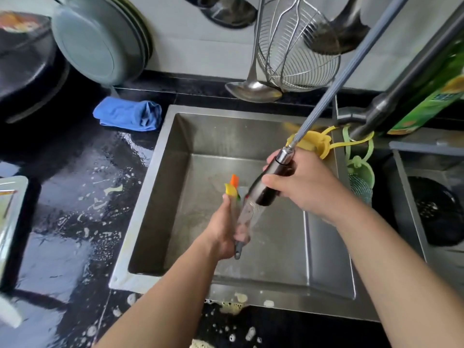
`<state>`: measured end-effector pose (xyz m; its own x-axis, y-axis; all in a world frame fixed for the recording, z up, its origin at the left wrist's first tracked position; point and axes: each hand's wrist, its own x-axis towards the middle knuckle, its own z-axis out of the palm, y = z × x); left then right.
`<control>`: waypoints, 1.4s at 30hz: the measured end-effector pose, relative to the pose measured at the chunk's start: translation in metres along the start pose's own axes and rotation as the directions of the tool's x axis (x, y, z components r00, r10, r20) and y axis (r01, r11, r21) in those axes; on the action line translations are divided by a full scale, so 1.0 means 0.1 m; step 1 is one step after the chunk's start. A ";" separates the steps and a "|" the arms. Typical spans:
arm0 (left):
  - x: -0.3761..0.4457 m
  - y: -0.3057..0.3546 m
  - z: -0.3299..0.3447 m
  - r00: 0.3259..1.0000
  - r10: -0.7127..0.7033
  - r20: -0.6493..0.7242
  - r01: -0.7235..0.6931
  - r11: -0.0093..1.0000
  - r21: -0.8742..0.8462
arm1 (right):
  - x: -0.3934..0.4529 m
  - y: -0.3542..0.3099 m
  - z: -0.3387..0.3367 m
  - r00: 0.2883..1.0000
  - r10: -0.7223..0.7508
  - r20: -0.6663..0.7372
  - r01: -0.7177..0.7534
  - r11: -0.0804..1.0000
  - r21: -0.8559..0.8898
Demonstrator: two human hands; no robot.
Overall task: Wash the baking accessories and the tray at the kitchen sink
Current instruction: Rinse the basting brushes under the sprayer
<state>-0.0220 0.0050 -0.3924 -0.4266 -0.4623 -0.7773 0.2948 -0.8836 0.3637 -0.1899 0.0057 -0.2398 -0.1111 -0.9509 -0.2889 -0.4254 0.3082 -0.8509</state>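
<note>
Utensils [237, 209] gripped in L hand [223, 229], R hand [305, 187] gripping sprayer [270, 183] just above

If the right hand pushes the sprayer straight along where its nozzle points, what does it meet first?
Most likely the utensils gripped in the left hand, just below the sprayer held by the right hand; depth is unclear, then the sink floor.

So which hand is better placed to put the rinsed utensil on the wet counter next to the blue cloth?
Left. The left hand already holds the grey-handled utensil and is nearer the black counter. The right hand is busy gripping the pull-out spray head.
</note>
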 end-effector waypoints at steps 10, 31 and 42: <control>0.02 -0.04 -0.01 0.996 0.019 -0.088 -0.009 0.993 0.117 | 0.39 -0.03 -0.07 0.990 0.016 -0.140 -0.031 0.994 -0.105; 0.11 -0.14 -0.05 0.963 0.214 -0.165 -0.121 0.887 0.445 | 0.49 -0.01 -0.03 0.986 -0.025 -0.164 0.013 0.997 -0.073; 0.06 -0.20 -0.03 0.979 0.171 -0.108 -0.083 0.828 0.555 | 0.49 -0.02 0.01 0.985 -0.063 -0.158 0.050 0.995 -0.085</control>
<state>-0.0279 0.0200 -0.4063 -0.2749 -0.5955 -0.7549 -0.1955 -0.7341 0.6503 -0.1936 -0.0416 -0.2527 -0.2251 -0.9608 -0.1618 -0.5053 0.2571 -0.8238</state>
